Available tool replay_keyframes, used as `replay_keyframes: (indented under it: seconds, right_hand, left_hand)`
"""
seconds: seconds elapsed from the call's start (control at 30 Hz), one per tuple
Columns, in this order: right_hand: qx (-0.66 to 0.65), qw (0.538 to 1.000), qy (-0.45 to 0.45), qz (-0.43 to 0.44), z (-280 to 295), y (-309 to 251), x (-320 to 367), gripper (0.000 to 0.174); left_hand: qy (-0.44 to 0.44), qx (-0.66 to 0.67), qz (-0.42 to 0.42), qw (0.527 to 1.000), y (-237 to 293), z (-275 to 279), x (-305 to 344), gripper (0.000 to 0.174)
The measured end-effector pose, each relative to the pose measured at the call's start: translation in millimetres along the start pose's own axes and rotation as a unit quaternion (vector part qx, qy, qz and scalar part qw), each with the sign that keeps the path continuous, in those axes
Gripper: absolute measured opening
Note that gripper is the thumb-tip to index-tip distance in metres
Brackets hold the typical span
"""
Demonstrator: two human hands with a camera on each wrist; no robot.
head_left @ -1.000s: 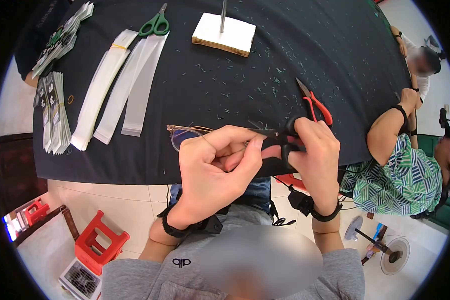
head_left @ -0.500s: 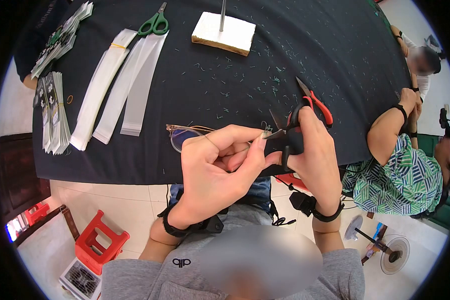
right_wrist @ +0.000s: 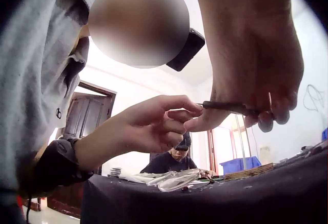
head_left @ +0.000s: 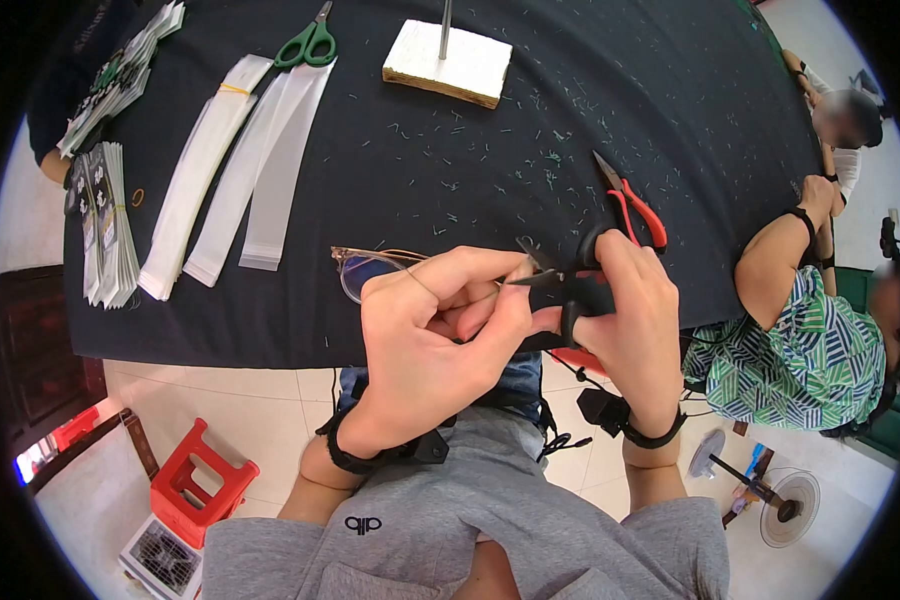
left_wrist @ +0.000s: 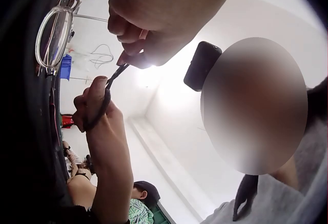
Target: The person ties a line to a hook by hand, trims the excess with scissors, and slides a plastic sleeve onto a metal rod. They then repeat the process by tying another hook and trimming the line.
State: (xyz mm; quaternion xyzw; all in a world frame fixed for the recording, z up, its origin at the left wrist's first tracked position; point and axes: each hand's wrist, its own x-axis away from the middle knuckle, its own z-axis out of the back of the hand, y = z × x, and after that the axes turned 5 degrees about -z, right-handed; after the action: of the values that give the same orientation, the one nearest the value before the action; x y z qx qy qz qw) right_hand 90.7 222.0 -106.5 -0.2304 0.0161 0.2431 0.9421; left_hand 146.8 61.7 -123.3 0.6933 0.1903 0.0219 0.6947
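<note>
In the head view my left hand [head_left: 445, 335] pinches a small thing with thin dark strands between thumb and forefinger. The fingers hide most of it, so I cannot tell its kind. My right hand [head_left: 635, 325] holds black-handled scissors [head_left: 568, 273], fingers and thumb through the loops. Their blades are parted, with the tips right at the left fingertips. The right wrist view shows the scissors [right_wrist: 225, 107] edge-on, reaching to the left hand [right_wrist: 154, 121]. Just beyond the left knuckles lie eyeglasses [head_left: 355, 272] with a thin frame.
Red-handled pliers [head_left: 638, 208] lie past the right hand, amid short green thread scraps [head_left: 553, 157]. A white block [head_left: 448, 65] with a metal rod stands farther back. Leftward are clear plastic sleeves [head_left: 205, 180], green scissors [head_left: 307, 45] and bundled cards [head_left: 105, 225]. Other people sit around the table.
The scissors shifted and turned at the left fingertips, their blades parting. Dark looped strands above the left fingertips half a second ago now show less. The left hand has barely moved.
</note>
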Motion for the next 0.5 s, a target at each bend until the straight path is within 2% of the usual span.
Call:
replay_keyframes:
  seconds: [0.17, 0.23, 0.5]
  right_hand:
    - [-0.049, 0.998, 0.018, -0.029, 4, 1, 4, 0.058]
    - [-0.081, 0.993, 0.049, -0.072, 3, 7, 5, 0.058]
    - [-0.015, 0.998, 0.029, -0.045, 2, 7, 5, 0.054]
  left_hand:
    - [0.004, -0.026, 0.015, 1.000, 1, 2, -2, 0.008]
    - [0.005, 0.011, 0.037, 0.999, 1, 2, -3, 0.007]
    - [-0.011, 0.022, 0.050, 0.998, 4, 0, -2, 0.009]
